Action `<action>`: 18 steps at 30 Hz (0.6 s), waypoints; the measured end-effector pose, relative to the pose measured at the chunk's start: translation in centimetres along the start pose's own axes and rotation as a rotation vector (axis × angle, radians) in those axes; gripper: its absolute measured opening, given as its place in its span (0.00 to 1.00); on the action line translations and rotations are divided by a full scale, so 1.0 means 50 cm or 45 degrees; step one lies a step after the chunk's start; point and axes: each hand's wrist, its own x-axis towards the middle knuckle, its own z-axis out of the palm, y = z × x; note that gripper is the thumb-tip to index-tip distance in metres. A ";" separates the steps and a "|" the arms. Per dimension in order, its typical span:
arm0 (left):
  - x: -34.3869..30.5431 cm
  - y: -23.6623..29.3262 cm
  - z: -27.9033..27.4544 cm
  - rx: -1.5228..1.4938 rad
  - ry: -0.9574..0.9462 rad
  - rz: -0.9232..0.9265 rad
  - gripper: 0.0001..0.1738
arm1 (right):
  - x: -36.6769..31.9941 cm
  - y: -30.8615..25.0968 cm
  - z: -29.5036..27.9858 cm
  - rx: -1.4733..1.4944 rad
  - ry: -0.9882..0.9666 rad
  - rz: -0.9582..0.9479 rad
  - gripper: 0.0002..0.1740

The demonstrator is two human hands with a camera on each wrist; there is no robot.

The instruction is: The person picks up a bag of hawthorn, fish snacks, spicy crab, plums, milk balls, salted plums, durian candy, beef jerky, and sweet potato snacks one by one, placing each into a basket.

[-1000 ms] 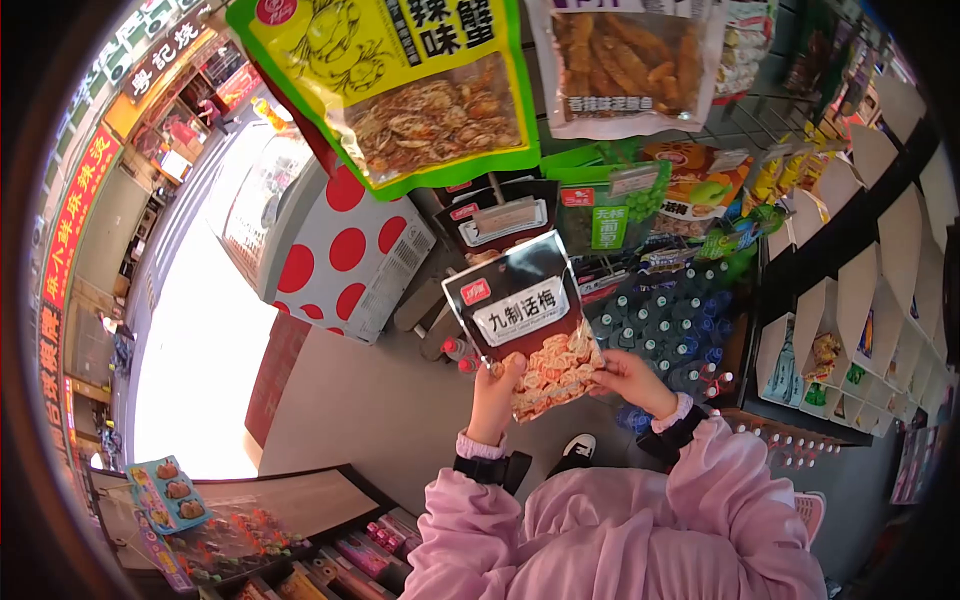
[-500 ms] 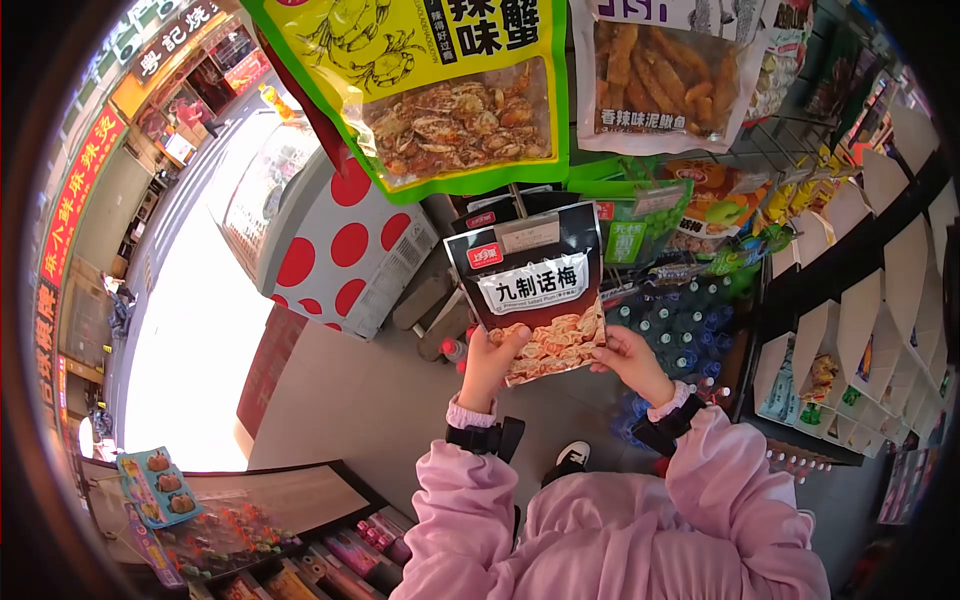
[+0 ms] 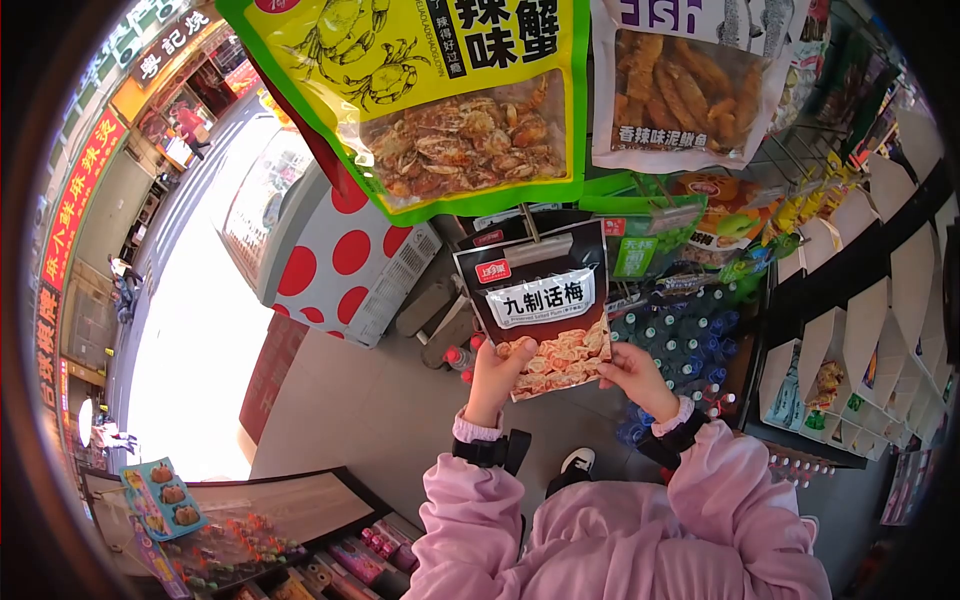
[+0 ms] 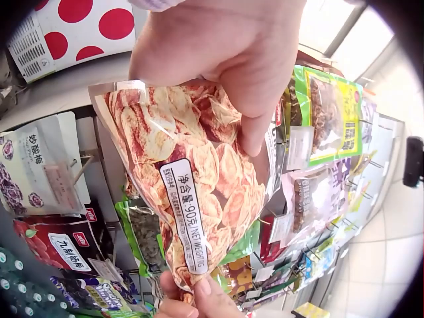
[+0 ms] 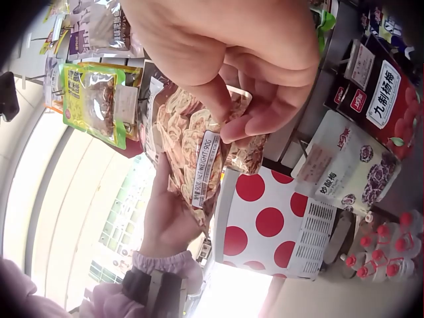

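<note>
The pouch [image 3: 540,310] is held up in front of the person, tilted slightly, below a hook [image 3: 531,222]; whether its top edge hangs on the hook I cannot tell. The left hand [image 3: 492,385] pinches its lower left side, thumb on the front and fingers behind, while the right hand [image 3: 640,382] pinches its lower right corner. The step in hand seems to be steadying the pouch at the rack; any further move calls for keeping both pinches and guiding the top edge past the hook. Another dark pouch [image 3: 483,238] shows just behind. The crab bag [image 3: 440,100] hangs right above and crowds the space, with the fish bag [image 3: 690,90] and green bag [image 3: 655,240] to the right. Bottles [image 3: 680,340] stand lower right, and a dotted box [image 3: 350,240] is to the left.
</note>
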 end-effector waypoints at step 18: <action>-0.007 0.022 0.011 0.004 0.011 0.027 0.20 | -0.001 -0.015 0.000 -0.019 0.009 0.054 0.11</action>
